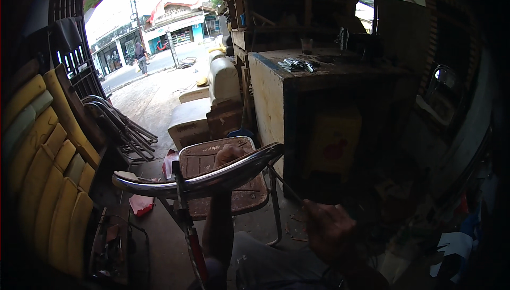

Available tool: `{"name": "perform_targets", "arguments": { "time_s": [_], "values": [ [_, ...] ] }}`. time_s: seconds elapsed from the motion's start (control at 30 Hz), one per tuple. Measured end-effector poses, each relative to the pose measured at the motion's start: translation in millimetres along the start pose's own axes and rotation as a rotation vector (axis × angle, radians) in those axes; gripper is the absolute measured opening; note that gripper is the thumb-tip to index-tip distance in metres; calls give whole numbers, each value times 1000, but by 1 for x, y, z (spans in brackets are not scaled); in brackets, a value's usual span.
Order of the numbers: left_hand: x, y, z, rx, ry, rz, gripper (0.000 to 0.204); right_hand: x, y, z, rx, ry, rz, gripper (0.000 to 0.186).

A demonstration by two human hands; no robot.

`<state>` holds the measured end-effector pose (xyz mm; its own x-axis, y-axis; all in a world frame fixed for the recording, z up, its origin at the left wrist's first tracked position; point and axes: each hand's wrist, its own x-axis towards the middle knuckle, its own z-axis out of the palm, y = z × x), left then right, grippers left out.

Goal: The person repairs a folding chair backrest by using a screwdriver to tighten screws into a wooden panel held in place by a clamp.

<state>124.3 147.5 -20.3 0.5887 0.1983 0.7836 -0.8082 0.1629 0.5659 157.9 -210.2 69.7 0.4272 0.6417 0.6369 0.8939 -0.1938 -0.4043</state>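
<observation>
A curved chair seat (215, 185) with a shiny metal rim is held up in front of me, over a worn brown folding chair (241, 197). My left hand (229, 155) reaches up behind the seat, fingers curled on its far side; the rim hides the wrist. My right hand (330, 227), lower right, is closed around a thin rod-like tool (287, 185), perhaps a screwdriver. Its tip meets the underside of the seat near the right end. A ridged metal bar with a red grip (195, 253), like a bar clamp, stands against the seat's left part.
Yellow cushions (50, 175) are stacked at the left, beside folded metal chair frames (119, 125). A cream armchair (194, 117) stands ahead. The workbench (265, 85) at the right bears shiny metal pieces (295, 65) and a glass (306, 45). Beyond, a person (141, 59) is by the street.
</observation>
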Motion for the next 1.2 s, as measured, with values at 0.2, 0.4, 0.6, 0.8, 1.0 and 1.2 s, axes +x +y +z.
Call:
{"name": "perform_targets", "arguments": {
  "time_s": [0.2, 0.4, 0.6, 0.8, 1.0, 1.2],
  "values": [
    [10, 3, 25, -183, -42, 90, 50, 19, -1, -14, 865, -330, 694, 37],
    [27, 12, 29, -96, 13, 140, 32, 15, -2, -8, 397, -270, 308, 46],
    [54, 12, 45, -27, -65, 156, 19, 12, -4, -3, 351, -232, 316, 46],
    [44, 18, 52, 0, -89, 138, 19, 10, -8, -5, 353, -235, 369, 47],
    [42, 28, 46, 69, -153, 121, 26, 10, -9, -3, 319, -216, 323, 45],
    [25, 43, 41, 270, -126, 44, 47, 0, 0, 8, -42, -8, 1, 47]
  ]
}}
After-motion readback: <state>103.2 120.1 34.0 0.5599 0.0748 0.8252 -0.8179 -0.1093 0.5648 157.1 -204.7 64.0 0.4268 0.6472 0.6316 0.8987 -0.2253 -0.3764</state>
